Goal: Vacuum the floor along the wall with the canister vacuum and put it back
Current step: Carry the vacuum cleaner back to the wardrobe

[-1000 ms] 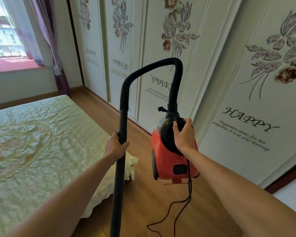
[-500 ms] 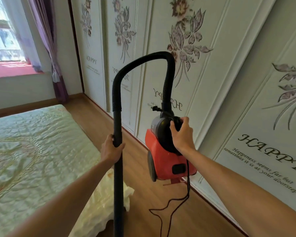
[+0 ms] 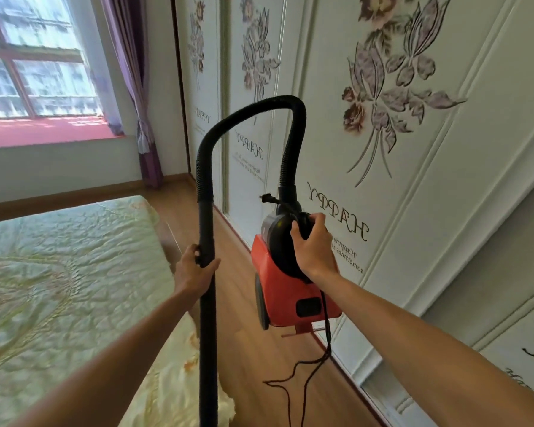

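A red canister vacuum (image 3: 285, 291) with a black top hangs in the air beside the wardrobe doors, held by its black handle in my right hand (image 3: 313, 246). Its black ribbed hose (image 3: 253, 110) arches up and over to a straight black wand (image 3: 207, 318), which my left hand (image 3: 195, 271) grips about halfway up. The wand's lower end runs out of the frame. A thin black power cord (image 3: 305, 371) dangles from the canister down to the wooden floor (image 3: 259, 380). The plug (image 3: 267, 198) sticks out near the hose base.
A bed (image 3: 68, 272) with a pale green quilt fills the left side, its corner next to the wand. White wardrobe doors (image 3: 413, 180) with flower prints line the right. The wooden floor strip between them is narrow. A window (image 3: 37, 66) and purple curtain (image 3: 136, 87) stand at the far end.
The view has moved forward along the wardrobe and tilted up a little. Both hands keep the same grips, with the canister still carried off the floor.
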Demonstrator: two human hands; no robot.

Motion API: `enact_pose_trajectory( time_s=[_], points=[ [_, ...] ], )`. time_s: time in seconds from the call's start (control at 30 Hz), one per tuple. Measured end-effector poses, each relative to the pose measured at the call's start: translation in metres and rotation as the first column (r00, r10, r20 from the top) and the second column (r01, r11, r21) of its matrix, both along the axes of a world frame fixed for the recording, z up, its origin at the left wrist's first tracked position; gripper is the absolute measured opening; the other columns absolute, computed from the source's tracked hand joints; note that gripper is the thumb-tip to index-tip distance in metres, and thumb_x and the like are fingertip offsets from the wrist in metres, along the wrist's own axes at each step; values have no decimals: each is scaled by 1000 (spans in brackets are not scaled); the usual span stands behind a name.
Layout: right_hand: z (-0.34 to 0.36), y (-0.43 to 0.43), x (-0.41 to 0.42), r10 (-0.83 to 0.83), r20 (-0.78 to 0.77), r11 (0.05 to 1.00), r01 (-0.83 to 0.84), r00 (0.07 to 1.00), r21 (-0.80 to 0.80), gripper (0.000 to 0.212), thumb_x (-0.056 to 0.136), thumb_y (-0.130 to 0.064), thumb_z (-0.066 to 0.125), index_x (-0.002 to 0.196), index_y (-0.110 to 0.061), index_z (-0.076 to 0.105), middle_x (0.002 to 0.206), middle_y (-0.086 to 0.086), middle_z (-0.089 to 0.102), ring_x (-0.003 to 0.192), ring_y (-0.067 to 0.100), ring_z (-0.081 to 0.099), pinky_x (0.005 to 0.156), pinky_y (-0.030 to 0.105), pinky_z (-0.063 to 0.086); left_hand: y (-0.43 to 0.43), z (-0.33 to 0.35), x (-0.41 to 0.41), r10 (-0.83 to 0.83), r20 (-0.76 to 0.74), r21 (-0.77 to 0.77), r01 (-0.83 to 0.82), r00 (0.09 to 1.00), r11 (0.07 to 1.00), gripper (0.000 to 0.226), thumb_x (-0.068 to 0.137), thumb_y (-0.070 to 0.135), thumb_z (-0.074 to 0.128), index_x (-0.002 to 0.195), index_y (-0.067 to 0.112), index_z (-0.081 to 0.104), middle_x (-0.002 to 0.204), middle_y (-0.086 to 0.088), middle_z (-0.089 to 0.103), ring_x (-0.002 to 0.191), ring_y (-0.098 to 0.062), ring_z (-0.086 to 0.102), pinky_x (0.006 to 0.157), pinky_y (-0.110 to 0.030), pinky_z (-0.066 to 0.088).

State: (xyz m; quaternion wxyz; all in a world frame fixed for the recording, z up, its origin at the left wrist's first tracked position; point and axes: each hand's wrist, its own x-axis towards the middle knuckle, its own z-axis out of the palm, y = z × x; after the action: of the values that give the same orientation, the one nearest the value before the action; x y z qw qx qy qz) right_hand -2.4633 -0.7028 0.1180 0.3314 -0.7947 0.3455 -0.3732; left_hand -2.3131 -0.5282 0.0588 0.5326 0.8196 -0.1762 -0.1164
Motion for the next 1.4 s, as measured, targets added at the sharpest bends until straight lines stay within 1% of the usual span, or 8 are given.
enact_pose_trajectory(
  time_s=[0.17,0.3,0.47,0.7,0.8,0.9,1.3,1.4],
  points=[
    [-1,-55,57,61,-5,998,-61,998,-13,28,100,-33,53,112,-9,44,73,-11,50,62,1,49,55,20,44,-36,5,43,63,26,10,-64,998,998,45,87,21,72,126,8,53,115,-10,63,91,-21,59,80,-35,53],
    [-7,-92,111,99,14,995,-99,995,9,29,99,-33,55,112,-10,45,76,-7,56,68,8,59,62,28,51,-64,1,80,101,20,17,-101,995,995,43,88,23,71,124,11,53,111,-8,63,91,-20,60,81,-39,56],
    [-17,-134,190,151,18,988,-152,988,36,26,98,-34,55,110,-12,46,81,-4,59,72,14,61,61,25,49,-108,-5,146,153,6,32,-153,988,988,49,88,24,71,131,11,50,117,-13,64,100,-28,65,88,-50,56],
    [-23,-188,314,209,-6,976,-209,978,60,27,99,-35,54,112,-13,46,86,-5,59,81,14,60,77,31,52,-162,-7,257,210,-19,37,-209,978,977,50,88,26,70,131,12,48,113,-13,64,90,-29,69,79,-42,59],
    [-18,-209,361,224,1,973,-224,975,58,27,99,-34,54,112,-12,46,83,-7,57,74,9,57,70,24,49,-178,-1,300,226,-35,34,-225,974,974,50,88,25,70,131,14,47,114,-12,63,88,-27,68,74,-38,59],
    [-13,-230,408,242,4,969,-242,970,41,27,100,-34,54,112,-12,46,81,-7,56,69,2,54,61,15,42,-194,4,342,249,-26,51,-247,968,968,49,88,25,70,130,14,48,112,-10,63,92,-26,66,81,-42,58],
    [-28,-324,619,353,61,934,-356,934,44,29,99,-30,56,116,-9,48,93,-2,58,85,14,57,78,27,50,-289,-8,521,349,-30,26,-349,937,937,47,87,26,71,127,15,50,109,-12,66,92,-33,69,83,-50,58],
    [-31,-353,675,371,54,924,-374,927,74,28,99,-31,56,113,-9,47,87,-3,57,80,13,56,70,18,45,-319,-9,573,380,-47,41,-379,924,925,46,87,23,71,128,14,51,108,-12,67,94,-32,69,86,-49,57]
  ],
)
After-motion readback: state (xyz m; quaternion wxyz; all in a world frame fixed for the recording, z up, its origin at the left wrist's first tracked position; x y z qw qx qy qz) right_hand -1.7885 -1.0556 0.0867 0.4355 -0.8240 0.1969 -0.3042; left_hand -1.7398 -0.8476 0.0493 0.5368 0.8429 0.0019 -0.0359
